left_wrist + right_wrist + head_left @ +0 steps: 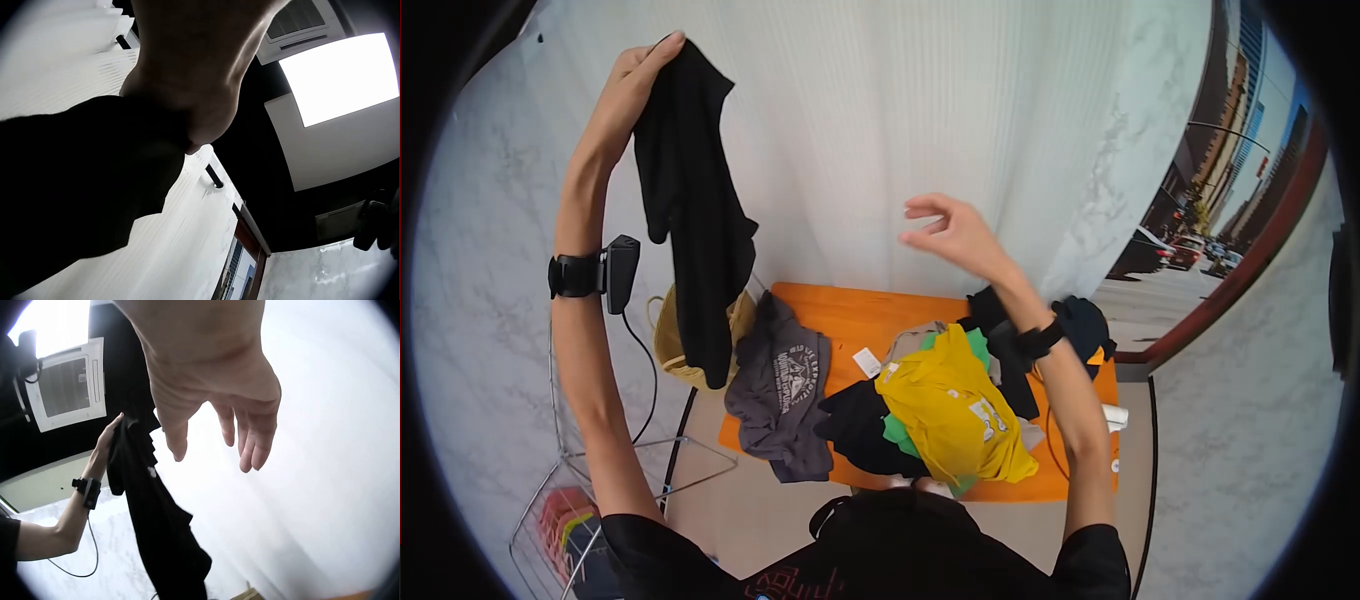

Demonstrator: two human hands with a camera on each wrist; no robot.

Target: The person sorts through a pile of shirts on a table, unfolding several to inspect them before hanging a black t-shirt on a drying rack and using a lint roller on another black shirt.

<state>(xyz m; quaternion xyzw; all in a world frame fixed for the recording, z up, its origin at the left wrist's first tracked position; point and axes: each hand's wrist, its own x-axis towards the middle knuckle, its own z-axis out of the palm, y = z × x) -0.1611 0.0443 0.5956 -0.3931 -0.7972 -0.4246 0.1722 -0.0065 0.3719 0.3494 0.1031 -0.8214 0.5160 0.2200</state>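
High at the upper left, my left hand [640,78] pinches the top of a long black garment [700,200]. The cloth hangs down in folds, its lower end overlapping a woven basket [668,345] in the head view. In the left wrist view the garment [75,187] is a dark shape under the hand. My right hand [960,235] is in the air above the table, apart from the garment, thumb and fingers spread with nothing between them. Below it lie a yellow printed T-shirt [950,400] and other clothes in a heap. A dark grey printed T-shirt [785,385] lies to the left.
An orange table [860,308] carries the clothes, with a white tag [867,362] between them. Dark clothes [1083,325] lie at its right end. A wire rack [690,440] stands at lower left. A pale curtain [850,130] hangs behind; a framed street picture [1200,210] is at right.
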